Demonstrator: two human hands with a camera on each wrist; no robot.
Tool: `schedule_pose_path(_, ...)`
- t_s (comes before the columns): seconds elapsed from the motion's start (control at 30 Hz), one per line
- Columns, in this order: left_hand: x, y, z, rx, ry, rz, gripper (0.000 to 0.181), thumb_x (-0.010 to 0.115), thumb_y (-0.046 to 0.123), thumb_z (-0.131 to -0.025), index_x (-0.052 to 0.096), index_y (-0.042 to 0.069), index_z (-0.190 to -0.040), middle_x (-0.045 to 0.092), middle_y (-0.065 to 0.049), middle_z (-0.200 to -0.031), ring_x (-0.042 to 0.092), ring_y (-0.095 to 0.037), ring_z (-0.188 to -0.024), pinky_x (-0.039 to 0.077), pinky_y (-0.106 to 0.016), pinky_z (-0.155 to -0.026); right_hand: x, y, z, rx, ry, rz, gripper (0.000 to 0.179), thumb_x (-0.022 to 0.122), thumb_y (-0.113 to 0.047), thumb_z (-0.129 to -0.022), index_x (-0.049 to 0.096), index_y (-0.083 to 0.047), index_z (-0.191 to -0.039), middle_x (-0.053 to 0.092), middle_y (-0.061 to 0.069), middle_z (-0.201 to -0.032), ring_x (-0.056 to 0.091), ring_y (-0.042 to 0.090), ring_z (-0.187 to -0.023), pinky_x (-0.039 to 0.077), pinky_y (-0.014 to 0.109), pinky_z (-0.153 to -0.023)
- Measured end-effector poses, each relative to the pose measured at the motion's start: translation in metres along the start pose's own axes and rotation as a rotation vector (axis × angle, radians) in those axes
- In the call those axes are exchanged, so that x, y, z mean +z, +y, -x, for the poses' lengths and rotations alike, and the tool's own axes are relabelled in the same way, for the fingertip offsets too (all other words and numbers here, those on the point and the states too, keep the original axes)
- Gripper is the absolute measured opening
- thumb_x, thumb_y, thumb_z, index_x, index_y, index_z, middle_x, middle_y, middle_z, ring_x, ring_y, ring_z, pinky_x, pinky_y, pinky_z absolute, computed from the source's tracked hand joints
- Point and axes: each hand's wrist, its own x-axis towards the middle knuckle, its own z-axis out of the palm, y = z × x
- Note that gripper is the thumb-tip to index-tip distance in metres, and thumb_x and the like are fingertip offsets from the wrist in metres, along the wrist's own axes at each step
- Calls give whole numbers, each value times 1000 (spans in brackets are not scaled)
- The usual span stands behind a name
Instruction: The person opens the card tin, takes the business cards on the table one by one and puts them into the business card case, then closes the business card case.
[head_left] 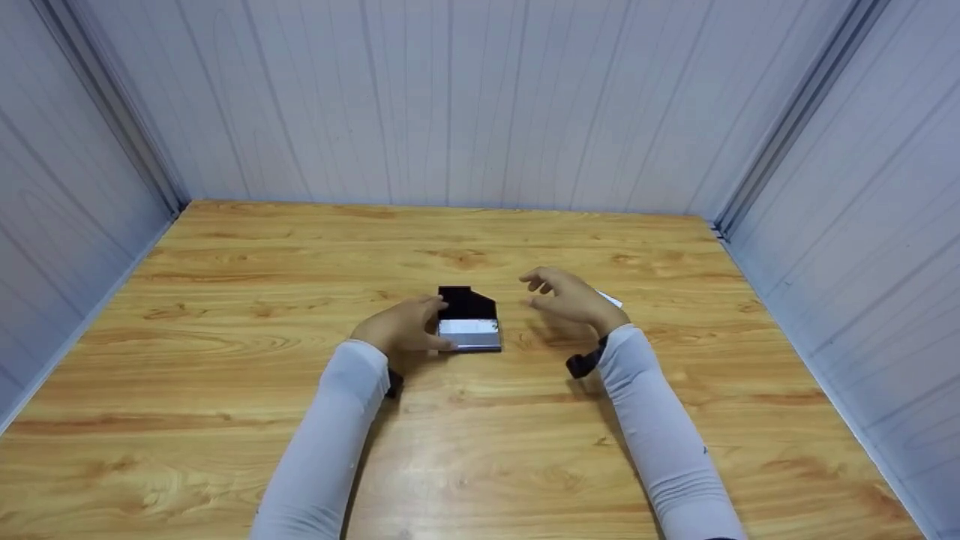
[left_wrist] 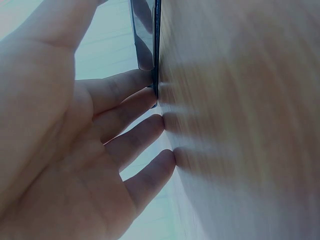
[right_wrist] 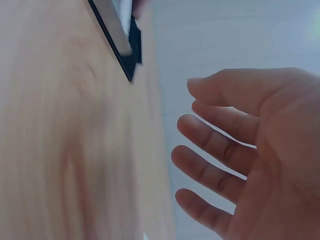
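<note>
A small black holder (head_left: 469, 304) with a shiny, pale front section (head_left: 469, 332) stands on the table in the head view. My left hand (head_left: 405, 324) is at its left side, thumb by the front corner and index finger farther back. In the left wrist view, the fairly straight fingers (left_wrist: 125, 92) touch the holder's dark edge (left_wrist: 156, 55) and the tabletop. To the right, my right hand (head_left: 568, 295) hovers apart from the holder, its fingers loosely bent with nothing between them. The right wrist view shows the holder's corner (right_wrist: 131, 62) away from that hand.
A flat white piece (head_left: 609, 298) lies behind the right wrist, partly hidden. Dark wrist devices (head_left: 583, 365) sit under both sleeves. The wood-grain table (head_left: 465, 450) is bordered by pale panel walls (head_left: 450, 105) at the back and sides.
</note>
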Motion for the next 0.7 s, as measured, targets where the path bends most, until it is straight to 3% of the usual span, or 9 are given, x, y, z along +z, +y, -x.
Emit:
schedule_pose_path(0.17,-1,1,0,0,0,-3,88,71,50,-91,29,13,-160,22,-12,-164,22,-31,-149,24,-50,-118,-16,12,8,45,32,6,52,62,-26,-102,48,0,-145,54,23,-135,51,36,-123,43,52,-102)
schedule_pose_path(0.47,-1,3,1,2,-7,-5,87,70,48,-93,28,12,-160,20,-13,-164,20,-31,-150,23,-50,-119,-35,36,21,198,93,-28,58,65,-27,-99,46,-2,-148,51,24,-140,47,39,-129,39,54,-107)
schedule_pose_path(0.7,0,2,0,4,3,0,87,70,48,-93,29,12,-159,22,-13,-164,20,-32,-150,23,-50,-119,-46,54,33,310,119,-46,72,71,-33,-95,40,0,-150,30,24,-154,36,45,-138,34,56,-111)
